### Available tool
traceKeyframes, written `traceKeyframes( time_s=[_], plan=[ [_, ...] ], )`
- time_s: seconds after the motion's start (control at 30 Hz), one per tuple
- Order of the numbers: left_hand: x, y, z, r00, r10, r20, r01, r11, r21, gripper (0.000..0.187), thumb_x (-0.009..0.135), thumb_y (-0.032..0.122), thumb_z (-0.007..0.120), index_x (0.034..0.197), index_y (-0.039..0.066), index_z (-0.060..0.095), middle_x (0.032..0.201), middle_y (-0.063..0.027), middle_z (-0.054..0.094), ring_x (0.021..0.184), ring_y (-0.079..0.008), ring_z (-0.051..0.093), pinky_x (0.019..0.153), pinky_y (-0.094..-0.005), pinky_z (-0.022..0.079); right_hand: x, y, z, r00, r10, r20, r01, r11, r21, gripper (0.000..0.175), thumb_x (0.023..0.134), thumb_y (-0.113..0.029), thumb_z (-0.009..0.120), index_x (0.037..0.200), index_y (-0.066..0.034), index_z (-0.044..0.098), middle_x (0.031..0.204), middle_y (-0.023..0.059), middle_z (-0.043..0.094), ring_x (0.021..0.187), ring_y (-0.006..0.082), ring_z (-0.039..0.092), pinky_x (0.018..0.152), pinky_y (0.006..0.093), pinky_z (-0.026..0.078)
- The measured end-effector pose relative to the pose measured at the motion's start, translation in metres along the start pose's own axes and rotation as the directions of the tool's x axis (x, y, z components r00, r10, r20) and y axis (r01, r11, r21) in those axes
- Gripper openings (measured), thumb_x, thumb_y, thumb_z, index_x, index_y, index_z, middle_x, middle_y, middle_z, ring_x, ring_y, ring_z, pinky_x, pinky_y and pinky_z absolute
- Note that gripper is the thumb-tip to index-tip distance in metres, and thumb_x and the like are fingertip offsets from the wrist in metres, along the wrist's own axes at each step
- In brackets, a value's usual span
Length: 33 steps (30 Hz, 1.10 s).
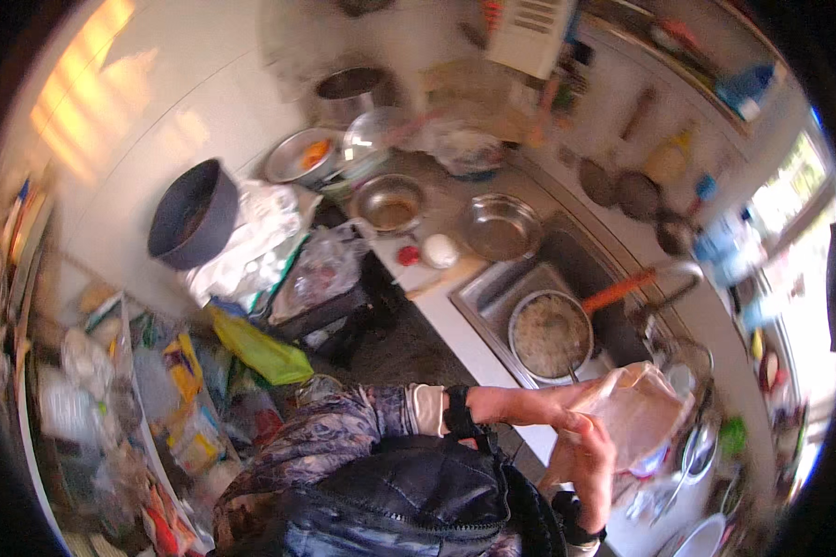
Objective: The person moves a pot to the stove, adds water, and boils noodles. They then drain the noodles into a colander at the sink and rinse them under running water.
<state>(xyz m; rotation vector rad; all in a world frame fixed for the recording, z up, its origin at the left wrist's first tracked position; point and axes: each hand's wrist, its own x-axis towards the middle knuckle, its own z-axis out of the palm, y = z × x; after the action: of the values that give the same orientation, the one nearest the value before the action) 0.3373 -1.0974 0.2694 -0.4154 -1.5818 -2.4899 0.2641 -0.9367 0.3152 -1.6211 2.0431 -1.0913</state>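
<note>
At the edge of the sink counter, both my hands are at a thin translucent plastic bag (641, 418). My left hand (561, 404) reaches in from the left and holds the bag, its fingers partly hidden by the plastic. Coming up from below, my right hand (589, 445) has its fingers bunched at the bag's near edge. The bag's contents are blurred. Just beyond my left hand, a pan of pale food (550, 334) rests at the sink, a utensil's thin handle at its near rim. An orange handle (620, 289) extends from the pan over the basin.
A metal sink (488, 292) is set into the white counter. Two metal bowls (505, 226) (390, 202), a white round item (439, 250) and a red item (408, 255) stand beyond it. A dark pot (194, 212) is at left. Bags of goods (195, 432) fill the lower left.
</note>
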Motion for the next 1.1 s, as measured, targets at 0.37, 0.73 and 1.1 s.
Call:
traceKeyframes(
  time_s=[0.37, 0.73, 1.1],
  plan=[
    [-0.122, 0.165, -0.133, 0.361, 0.234, -0.903, -0.389, 0.917, 0.082, 0.032, 0.081, 0.01, 0.053, 0.112, 0.002, 0.051, 0.104, -0.0061, 0.056, 0.095, -0.0152, 0.054, 0.085, -0.0298, 0.044, 0.106, -0.052, 0.052, 0.946, -0.06, 0.318, 0.026, 0.994, 0.11, 0.033, 0.076, 0.002, 0.058, 0.108, -0.0019, 0.056, 0.111, 0.0168, 0.057, 0.093, 0.0309, 0.061, 0.079, 0.0349, 0.049],
    [-0.271, 0.314, -0.412, -0.251, 0.612, -0.75, -0.201, 0.725, 0.659, 0.04, 0.085, 0.024, 0.048, 0.118, 0.003, 0.044, 0.116, -0.0132, 0.05, 0.105, -0.0299, 0.051, 0.087, -0.0447, 0.044, 0.086, -0.038, 0.057, 0.976, 0.153, 0.158, -0.158, 0.987, 0.02, 0.028, 0.077, 0.004, 0.055, 0.105, -0.0005, 0.058, 0.089, 0.0157, 0.062, 0.078, 0.0238, 0.063, 0.07, 0.0314, 0.048],
    [-0.221, 0.15, -0.331, -0.005, 0.376, -0.927, 0.377, 0.859, 0.346, 0.03, 0.076, 0.011, 0.059, 0.105, 0.002, 0.056, 0.101, -0.0074, 0.058, 0.091, -0.026, 0.059, 0.082, -0.0361, 0.045, 0.074, -0.043, 0.061, 0.949, 0.299, 0.098, -0.306, 0.949, 0.07, 0.023, 0.079, 0.002, 0.055, 0.102, 0.0021, 0.058, 0.09, 0.0127, 0.063, 0.079, 0.0211, 0.063, 0.071, 0.0292, 0.048]
  ],
)
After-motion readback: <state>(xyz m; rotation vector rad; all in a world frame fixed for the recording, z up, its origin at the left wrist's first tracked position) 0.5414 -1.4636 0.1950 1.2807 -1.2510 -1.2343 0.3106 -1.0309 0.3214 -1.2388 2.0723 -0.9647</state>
